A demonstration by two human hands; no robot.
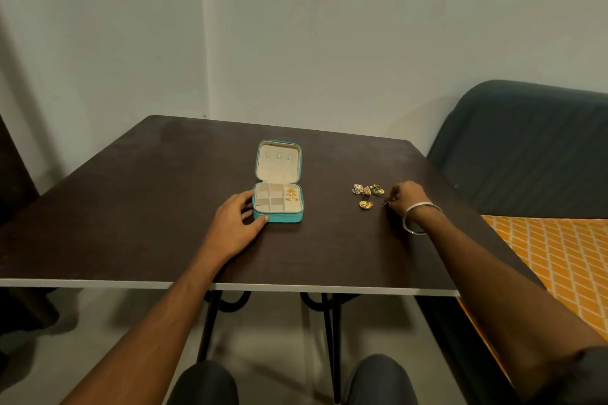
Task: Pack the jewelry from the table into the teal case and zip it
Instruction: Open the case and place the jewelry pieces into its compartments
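The teal case lies open on the dark table, its beige lid leaning back. Gold pieces sit in its right compartment; the other compartments look bare. My left hand rests against the case's left side, thumb at its front corner. To the right lie loose earrings: a cluster and a gold leaf piece. My right hand, a silver bangle on its wrist, pinches a small thin piece of jewelry just right of the cluster.
A dark blue sofa stands to the right of the table, with an orange patterned cloth on its seat. The table's near edge is white. A wall corner lies behind the table.
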